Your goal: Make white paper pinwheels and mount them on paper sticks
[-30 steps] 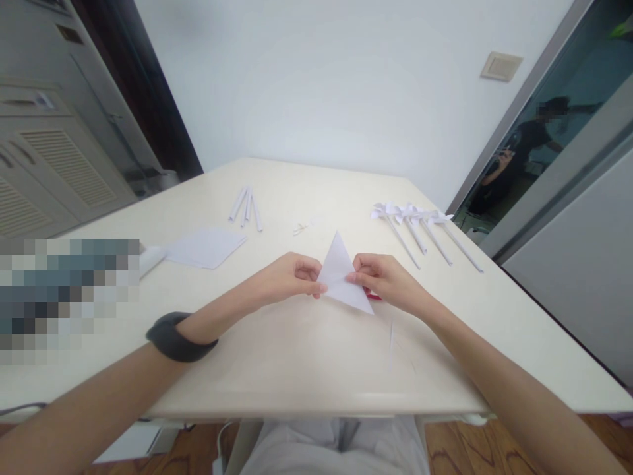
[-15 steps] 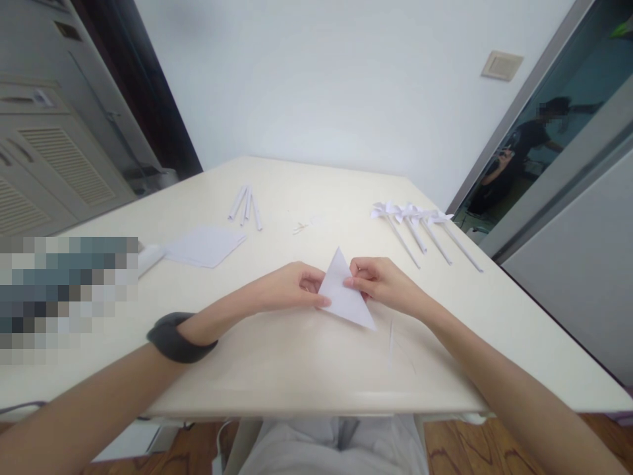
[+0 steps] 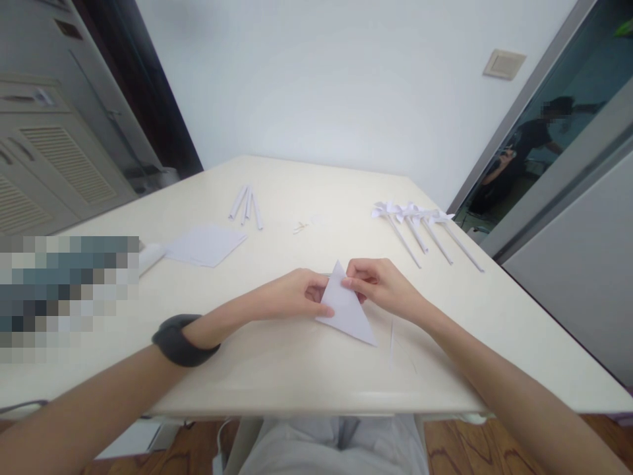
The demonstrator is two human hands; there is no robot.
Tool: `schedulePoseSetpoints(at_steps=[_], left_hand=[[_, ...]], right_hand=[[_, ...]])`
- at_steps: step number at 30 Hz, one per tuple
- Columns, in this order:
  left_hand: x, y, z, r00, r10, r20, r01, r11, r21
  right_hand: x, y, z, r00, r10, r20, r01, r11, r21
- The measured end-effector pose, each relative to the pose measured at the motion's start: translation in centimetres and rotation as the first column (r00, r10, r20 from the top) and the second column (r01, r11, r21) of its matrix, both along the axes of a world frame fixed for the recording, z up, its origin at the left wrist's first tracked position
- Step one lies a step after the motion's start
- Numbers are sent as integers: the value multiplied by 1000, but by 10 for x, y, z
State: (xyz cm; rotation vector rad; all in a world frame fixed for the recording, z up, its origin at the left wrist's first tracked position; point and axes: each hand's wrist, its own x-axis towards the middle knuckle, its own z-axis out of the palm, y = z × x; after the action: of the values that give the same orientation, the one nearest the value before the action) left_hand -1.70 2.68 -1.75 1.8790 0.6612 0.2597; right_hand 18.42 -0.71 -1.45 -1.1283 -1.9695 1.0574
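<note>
Between my hands is a white sheet of paper (image 3: 345,309) folded into a triangle, one tip pointing away from me. My left hand (image 3: 299,295) pinches its left edge, thumb on top and fingers behind. Near the upper tip, my right hand (image 3: 380,282) grips the right edge between thumb and fingers. The paper is just above the table (image 3: 277,369), tilted a little. Thin paper strips (image 3: 392,343) lie on the table below my right hand.
Paper pinwheels (image 3: 408,214) on rolled sticks lie at the right. Several rolled paper tubes (image 3: 247,204) rest at the back left, with a stack of paper sheets (image 3: 205,247) nearer. Small pale pieces (image 3: 301,227) lie mid-table. A person (image 3: 534,145) shows in the glass at right.
The folded paper has come slightly lower and nearer to me. My right hand's grip sits closer to its upper tip, and my left hand has moved down a little with it.
</note>
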Motion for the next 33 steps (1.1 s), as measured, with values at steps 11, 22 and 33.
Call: schedulePoseSetpoints(at_steps=[11,22,33], left_hand=[[-2,0,-3,998,48,-38,-48,999,-6],[-1,-1,-2,1000,-13,-9,13,997,-74],[0,-3,-4,997,-56,-50,53,997,-47]], right_hand=[[-3,0,-6,994,6,111,-10,999,35],[-6,-1,-4,996,-25,84,17,996,93],[-7,-3,-4,994,-56,-94,56,998,3]])
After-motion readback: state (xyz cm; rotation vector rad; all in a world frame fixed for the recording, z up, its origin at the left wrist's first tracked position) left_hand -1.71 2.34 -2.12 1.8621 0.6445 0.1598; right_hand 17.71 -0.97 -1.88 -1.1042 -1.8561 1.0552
